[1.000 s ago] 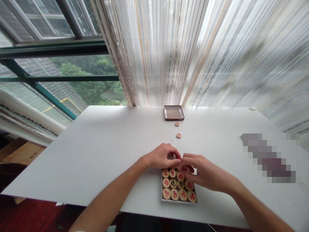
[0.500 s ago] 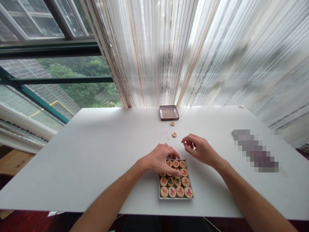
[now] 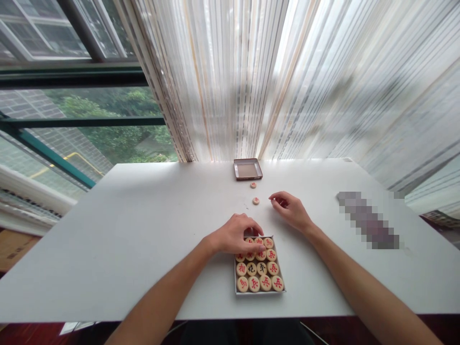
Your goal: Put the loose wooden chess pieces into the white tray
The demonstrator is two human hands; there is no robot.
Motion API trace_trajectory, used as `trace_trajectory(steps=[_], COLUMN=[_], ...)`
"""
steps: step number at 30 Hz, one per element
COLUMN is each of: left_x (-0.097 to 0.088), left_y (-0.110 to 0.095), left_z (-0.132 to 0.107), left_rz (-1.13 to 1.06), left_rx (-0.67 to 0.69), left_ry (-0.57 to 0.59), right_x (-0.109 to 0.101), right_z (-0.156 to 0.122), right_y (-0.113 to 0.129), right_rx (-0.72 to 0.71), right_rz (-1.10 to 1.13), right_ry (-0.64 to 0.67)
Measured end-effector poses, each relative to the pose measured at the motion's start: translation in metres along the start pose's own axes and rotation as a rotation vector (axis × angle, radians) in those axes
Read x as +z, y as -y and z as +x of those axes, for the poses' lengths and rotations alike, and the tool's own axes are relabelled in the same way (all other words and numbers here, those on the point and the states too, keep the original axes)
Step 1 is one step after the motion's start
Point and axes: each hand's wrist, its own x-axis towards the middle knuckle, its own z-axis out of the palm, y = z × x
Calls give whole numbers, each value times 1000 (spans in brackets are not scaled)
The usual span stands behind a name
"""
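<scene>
My left hand [image 3: 235, 235] cups the far xiangqi pieces [image 3: 261, 269] in their box [image 3: 259, 293] mid-tabletop, its grip unclear; my half-curled right hand [image 3: 289, 209] looks empty, near a loose piece [image 3: 256, 201]. These light, stiff discs seem best pinched by the rim.

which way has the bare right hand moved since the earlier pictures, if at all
Yes: the right hand has left the white box of round wooden chess pieces and is now beyond its far edge, nearer the brown square tray.

Smooth wooden xiangqi pieces [image 3: 254, 283] (matt white tabletop [image 3: 108, 268])
</scene>
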Motion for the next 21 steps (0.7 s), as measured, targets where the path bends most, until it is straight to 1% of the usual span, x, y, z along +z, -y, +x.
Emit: trace_trajectory(steps=[8, 11, 13, 15, 19, 21], left_x=[-3, -2, -1, 2, 5, 5], left_y=[-2, -1, 2, 7, 20, 25], left_z=[-1, -1, -1, 0, 5, 7], left_rz=[-27, -63, -100, -157, -229, -234], left_rx=[2, 17, 18, -3, -58, -78], left_ry=[21, 6, -21, -69, -264, -340], right_x=[1, 3, 6, 11, 21, 24], right_z=[1, 2, 1, 1, 1, 1], right_y=[-2, 1, 3, 5, 4, 3], right_rx=[-7, -60, -118, -181, -283, -312], right_rz=[-14, -24, -39, -73, -192, -251], right_ry=[-48, -51, -16, 27, 74, 94])
